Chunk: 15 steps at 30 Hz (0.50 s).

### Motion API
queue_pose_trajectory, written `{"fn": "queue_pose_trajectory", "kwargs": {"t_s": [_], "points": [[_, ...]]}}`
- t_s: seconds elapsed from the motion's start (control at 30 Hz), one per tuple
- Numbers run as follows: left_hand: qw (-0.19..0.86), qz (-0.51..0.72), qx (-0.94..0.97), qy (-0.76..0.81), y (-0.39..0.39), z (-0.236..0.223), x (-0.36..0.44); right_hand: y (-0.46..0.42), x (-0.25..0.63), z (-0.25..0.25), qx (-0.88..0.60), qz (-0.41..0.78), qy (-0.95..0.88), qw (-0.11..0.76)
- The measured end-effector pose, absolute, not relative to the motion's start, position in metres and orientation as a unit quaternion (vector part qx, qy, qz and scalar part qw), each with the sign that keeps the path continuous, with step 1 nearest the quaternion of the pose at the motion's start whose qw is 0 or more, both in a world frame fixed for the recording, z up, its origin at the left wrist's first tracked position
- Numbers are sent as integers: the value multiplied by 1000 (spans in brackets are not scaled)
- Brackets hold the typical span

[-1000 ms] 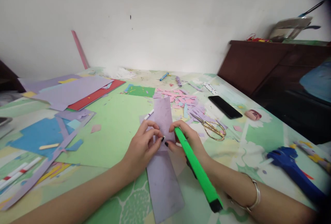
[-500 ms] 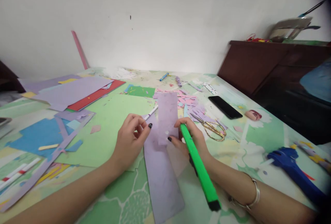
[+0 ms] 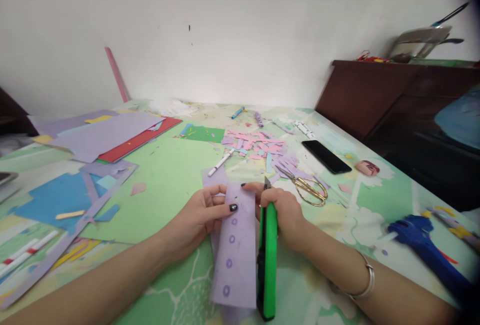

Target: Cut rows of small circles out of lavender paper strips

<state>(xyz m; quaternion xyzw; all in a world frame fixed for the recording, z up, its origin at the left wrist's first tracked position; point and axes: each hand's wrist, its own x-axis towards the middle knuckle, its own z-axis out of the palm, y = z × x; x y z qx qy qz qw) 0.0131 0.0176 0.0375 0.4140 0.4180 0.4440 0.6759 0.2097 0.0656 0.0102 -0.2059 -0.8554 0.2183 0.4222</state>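
Observation:
A lilac paper strip with a column of small drawn purple rings is held up over the table. Its far end is pinched by my left hand, thumb on top and fingers behind. My right hand is closed around a green utility knife, its blade pointing away from me. A finger of that same hand also touches the strip's top edge. Beneath lies a longer lilac strip, mostly hidden. A white pen rests just beyond my left hand.
Gold-handled scissors and a black phone lie to the right. A blue glue gun is farther right. Pink and lilac paper scraps are heaped ahead. A light green sheet and blue paper spread left.
The lilac strip has flipped towards me, showing its ringed side. My left hand has taken hold of it. The knife has swung upright beside the strip, blade away from me.

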Motion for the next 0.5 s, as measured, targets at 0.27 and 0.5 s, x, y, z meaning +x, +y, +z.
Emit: {"fn": "queue_pose_trajectory", "kwargs": {"t_s": [0.27, 0.5], "points": [[600, 508, 425, 449, 20, 38, 7, 70, 205, 15, -260, 340, -759, 490], [580, 502, 434, 473, 19, 38, 9, 66, 197, 23, -308, 559, -615, 462]]}}
